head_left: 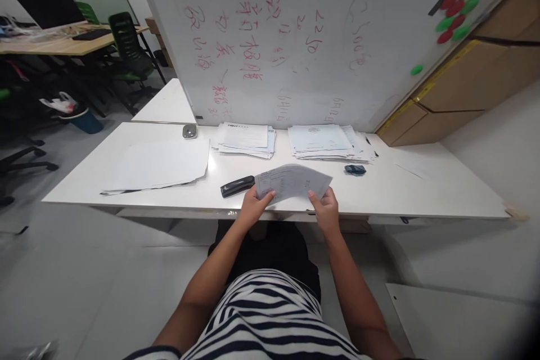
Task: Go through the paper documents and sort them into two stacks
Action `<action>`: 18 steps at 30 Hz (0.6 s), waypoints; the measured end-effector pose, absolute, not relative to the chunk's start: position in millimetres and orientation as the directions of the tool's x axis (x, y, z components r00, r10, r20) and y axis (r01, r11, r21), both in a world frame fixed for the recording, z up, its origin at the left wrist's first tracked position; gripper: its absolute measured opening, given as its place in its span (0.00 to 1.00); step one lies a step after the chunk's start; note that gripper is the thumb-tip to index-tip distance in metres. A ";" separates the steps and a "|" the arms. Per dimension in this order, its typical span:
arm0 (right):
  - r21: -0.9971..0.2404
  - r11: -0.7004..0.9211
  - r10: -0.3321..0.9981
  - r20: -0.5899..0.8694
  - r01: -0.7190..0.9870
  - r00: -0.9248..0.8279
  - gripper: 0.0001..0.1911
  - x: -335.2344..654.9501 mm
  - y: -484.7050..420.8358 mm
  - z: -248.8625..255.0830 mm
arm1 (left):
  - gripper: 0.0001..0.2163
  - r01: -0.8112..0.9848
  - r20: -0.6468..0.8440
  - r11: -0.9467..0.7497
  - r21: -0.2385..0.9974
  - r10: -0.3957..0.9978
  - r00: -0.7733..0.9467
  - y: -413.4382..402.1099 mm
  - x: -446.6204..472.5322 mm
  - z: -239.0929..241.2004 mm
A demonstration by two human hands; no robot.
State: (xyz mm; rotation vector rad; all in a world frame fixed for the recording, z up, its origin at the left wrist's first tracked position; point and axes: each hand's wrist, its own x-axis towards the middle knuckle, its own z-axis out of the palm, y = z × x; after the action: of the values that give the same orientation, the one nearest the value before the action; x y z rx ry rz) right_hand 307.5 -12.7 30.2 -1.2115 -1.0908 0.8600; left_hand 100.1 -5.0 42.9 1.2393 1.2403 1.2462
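Observation:
Between my two hands is a sheet of printed paper (291,181), bowed and held above the table's front edge; I cannot tell whether it is one sheet or more. My left hand (256,206) pinches its lower left corner, thumb on top. At the lower right corner, my right hand (325,209) grips it the same way. A black stapler (237,186) lies just left of the paper, partly behind it. Two piles of papers rest beyond: a left stack (244,138) and a wider right stack (323,142). Right of the paper sits a small dark packet (355,170).
A whiteboard (270,39) with red writing and magnets stands along the table's back edge. Large white sheets (156,166) and a grey mouse-like object (189,131) lie on the white table (405,197) at left. Cardboard boxes (476,84) line the right side.

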 end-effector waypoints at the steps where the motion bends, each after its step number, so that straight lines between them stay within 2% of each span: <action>1: -0.986 0.155 0.943 0.165 0.056 0.290 0.23 306.2 -15.0 30.0 | 0.17 0.034 0.023 -0.022 0.999 0.999 -0.046 -6.6 101.1 42.5; 6: -0.992 0.107 0.912 0.127 0.072 0.390 0.22 306.4 -20.5 29.0 | 0.14 0.056 0.056 -0.053 0.997 0.996 -0.070 -11.5 97.1 37.9; 11: -0.997 0.064 0.947 0.076 0.048 0.313 0.23 311.4 -17.7 20.8 | 0.13 0.093 0.054 -0.046 0.995 0.996 -0.077 -11.5 86.5 33.8; 18: -0.967 0.059 0.937 0.139 0.247 0.320 0.25 308.1 -30.5 14.3 | 0.14 0.145 0.061 -0.046 0.988 0.993 -0.097 -19.2 89.9 37.2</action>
State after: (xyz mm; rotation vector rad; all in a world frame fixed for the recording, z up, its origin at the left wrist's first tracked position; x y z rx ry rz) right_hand 308.1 -30.5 14.3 -1.4433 -1.1594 0.7597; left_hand 89.9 -19.2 37.2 1.3059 1.3650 1.2531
